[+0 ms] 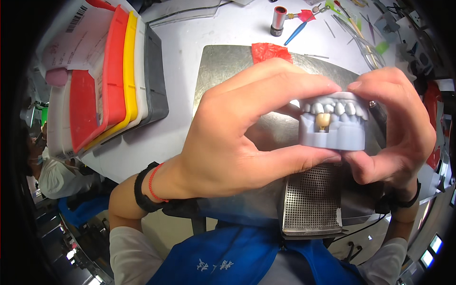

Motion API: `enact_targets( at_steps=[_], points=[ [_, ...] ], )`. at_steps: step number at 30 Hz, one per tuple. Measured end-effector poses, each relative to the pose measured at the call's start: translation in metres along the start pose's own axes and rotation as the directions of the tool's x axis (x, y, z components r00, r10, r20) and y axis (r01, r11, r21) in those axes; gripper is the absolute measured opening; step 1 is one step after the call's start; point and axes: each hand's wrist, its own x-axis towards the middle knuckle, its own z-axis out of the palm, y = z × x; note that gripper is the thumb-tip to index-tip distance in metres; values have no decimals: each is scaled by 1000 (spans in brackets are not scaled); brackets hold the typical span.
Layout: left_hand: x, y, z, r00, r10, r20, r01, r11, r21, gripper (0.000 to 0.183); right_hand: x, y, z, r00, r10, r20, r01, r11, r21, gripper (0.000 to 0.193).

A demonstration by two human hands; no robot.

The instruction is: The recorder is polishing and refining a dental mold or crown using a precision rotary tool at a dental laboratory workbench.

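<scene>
A grey dental model (346,135), its upper and lower tooth rows pressed together, is held up between both my hands. One yellowish tooth crown (323,119) stands out in the lower row on the left side, over a gap in the base. My left hand (237,128) grips the model with fingers along the top and thumb under the base. On the other side, my right hand (399,128) does the same, its fingertip on the upper edge and thumb at the bottom. Below the model is a perforated metal box (312,202) at the bench edge.
Stacked red, yellow, white and grey trays (154,76) with papers stand at the left. A metal plate (218,66) lies under my hands, a red sheet (270,51) on its far edge. Beyond are a red-and-silver cylinder (279,21), a blue-handled tool (295,34) and tweezers. Another person (61,175) sits far left.
</scene>
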Motion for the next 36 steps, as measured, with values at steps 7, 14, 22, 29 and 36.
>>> enact_targets(
  at_steps=[7,14,22,29,36],
  points=[
    [-3,-1,4,990,-95,-105,59,952,-301,70,0,4,7,989,139,-60,-130,982,136,83],
    [-1,9,4,989,-145,-8,135,943,-305,73,3,2,-7,993,97,69,-105,986,127,75],
    [-3,5,1,991,77,-108,-73,996,48,70,0,5,6,989,148,27,-150,961,231,72],
    [-2,-11,13,914,291,-284,-245,952,185,59,-1,5,11,993,115,-16,-108,962,250,64],
    [-5,-13,9,911,316,-265,-264,940,216,60,-4,10,13,997,74,-2,-71,962,262,64]
  ],
)
